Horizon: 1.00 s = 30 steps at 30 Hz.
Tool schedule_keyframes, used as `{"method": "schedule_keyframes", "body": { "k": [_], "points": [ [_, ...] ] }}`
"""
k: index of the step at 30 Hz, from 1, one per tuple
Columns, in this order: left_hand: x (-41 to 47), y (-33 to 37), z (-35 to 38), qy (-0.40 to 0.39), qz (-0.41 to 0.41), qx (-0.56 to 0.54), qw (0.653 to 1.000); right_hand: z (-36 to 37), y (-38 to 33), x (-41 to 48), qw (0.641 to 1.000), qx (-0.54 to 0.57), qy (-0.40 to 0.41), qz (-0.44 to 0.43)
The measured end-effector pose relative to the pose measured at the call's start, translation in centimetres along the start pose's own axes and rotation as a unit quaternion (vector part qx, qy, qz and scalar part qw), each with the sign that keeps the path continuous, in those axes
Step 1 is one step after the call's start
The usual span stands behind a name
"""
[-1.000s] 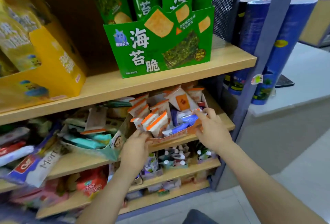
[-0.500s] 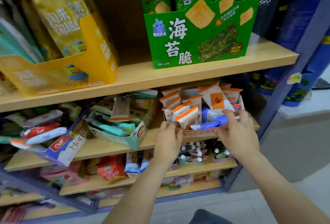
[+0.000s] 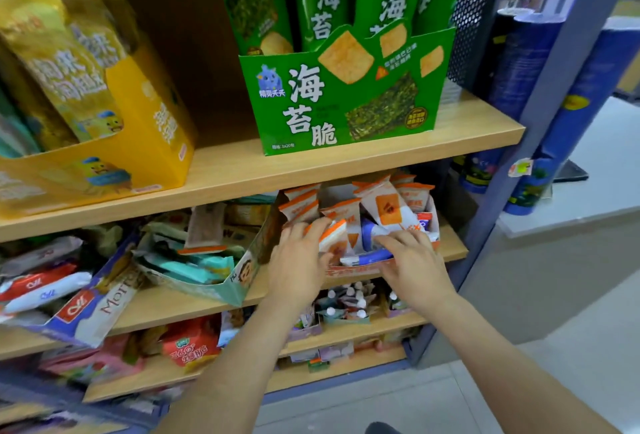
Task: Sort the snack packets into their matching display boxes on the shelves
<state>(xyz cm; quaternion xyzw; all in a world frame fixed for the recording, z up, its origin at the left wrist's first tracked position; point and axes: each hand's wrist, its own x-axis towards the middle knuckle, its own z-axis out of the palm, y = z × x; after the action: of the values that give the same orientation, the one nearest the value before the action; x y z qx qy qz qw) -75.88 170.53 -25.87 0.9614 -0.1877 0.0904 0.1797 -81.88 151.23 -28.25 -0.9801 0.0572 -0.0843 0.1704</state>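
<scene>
Both our arms reach to the middle shelf (image 3: 187,305), into an orange-fronted display box (image 3: 349,270) packed with small snack packets. The left grip (image 3: 298,267) has its fingers stretched over the box's left end and lying on an orange-and-white packet (image 3: 335,241). Whether it pinches that packet we cannot tell. The right grip (image 3: 414,269) is spread, its fingers straight and laid across a blue-and-white packet (image 3: 369,256) that lies along the box's front edge, between the two grips. Just beyond the right grip's fingertips a larger orange-and-white packet (image 3: 386,206) stands tilted among others of the same kind.

To the left of the left grip a teal display box (image 3: 239,283) sits askew, holding teal and mixed wrappers. Farther left is a blue-and-white carton (image 3: 91,309) of long packets. Above both grips, on the upper shelf (image 3: 242,174), stands a green seaweed-crisp box (image 3: 346,108) with tall green bags upright in it. A yellow box (image 3: 145,135) of yellow bags stands up and to the left. Below the grips, on the next shelf down, are small white-capped pouches (image 3: 346,302), and a red packet (image 3: 188,343) lies down and to the left.
</scene>
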Motion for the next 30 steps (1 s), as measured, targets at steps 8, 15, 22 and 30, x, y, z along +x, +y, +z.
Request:
{"method": "schedule_keyframes", "body": {
  "k": [8, 15, 22, 30],
  "points": [
    [0.1, 0.0, -0.5, 0.022, -0.009, 0.131, 0.991, -1.0, 2.2, 1.6, 0.998, 0.064, 0.014, 0.013],
    [-1.7, 4.6, 1.0, 0.011, 0.178, 0.128, 0.976, -2.1, 2.7, 2.2, 0.998, 0.055, 0.003, 0.036],
    [1.1, 6.0, 3.9, -0.114, -0.009, 0.078, 0.990, -3.4, 2.9, 3.1, 0.986, 0.154, 0.051, 0.037],
    [1.0, 7.3, 2.4, -0.009, -0.045, -0.036, 0.998, -6.3, 4.7, 2.4, 0.955, 0.260, 0.137, 0.028]
  ]
}}
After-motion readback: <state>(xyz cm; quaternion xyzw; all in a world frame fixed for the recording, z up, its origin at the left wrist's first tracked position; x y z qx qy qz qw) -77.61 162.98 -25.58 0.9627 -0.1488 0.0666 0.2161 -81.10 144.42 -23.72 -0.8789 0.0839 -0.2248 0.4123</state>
